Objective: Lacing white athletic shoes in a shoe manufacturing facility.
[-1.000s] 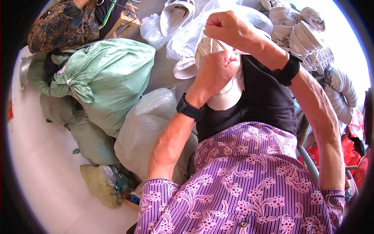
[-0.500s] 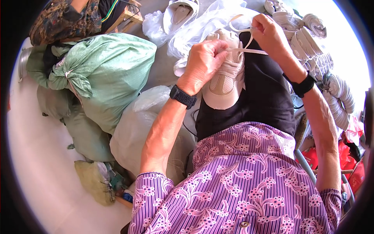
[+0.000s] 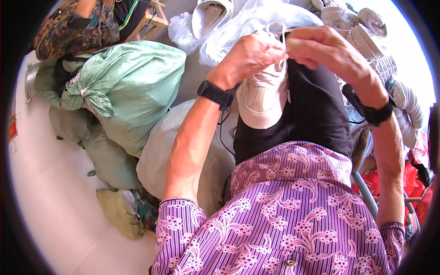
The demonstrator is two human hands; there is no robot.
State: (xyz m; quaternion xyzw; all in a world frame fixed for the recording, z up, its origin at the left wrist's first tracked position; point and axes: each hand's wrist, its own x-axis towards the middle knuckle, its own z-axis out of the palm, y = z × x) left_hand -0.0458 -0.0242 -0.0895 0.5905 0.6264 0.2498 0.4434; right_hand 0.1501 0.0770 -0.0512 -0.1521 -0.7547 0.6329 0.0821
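Note:
A beige and white sneaker [image 3: 263, 103] rests on my thigh, toe toward me, against my black trousers [image 3: 316, 105]. Above its tongue my left hand [image 3: 251, 56] is closed in a pinch on the shoelace. My right hand [image 3: 318, 46] meets it fingertip to fingertip, also pinching the lace. A loop of the pale flat shoelace [image 3: 276, 27] stands up behind the fingers. The hands cover the upper eyelets and most of the lace.
Green sacks [image 3: 137, 87] and a whitish bag [image 3: 183, 146] fill the left side. Clear plastic [image 3: 252, 23] and another shoe [image 3: 211, 20] lie ahead. Stacked pale shoes [image 3: 366, 41] stand at right, above red bags [image 3: 410, 181]. Another person's patterned sleeve [image 3: 82, 27] shows far left.
My right hand has come down and left to meet the left hand over the shoe. The lace stretched between them has drawn into a small loop.

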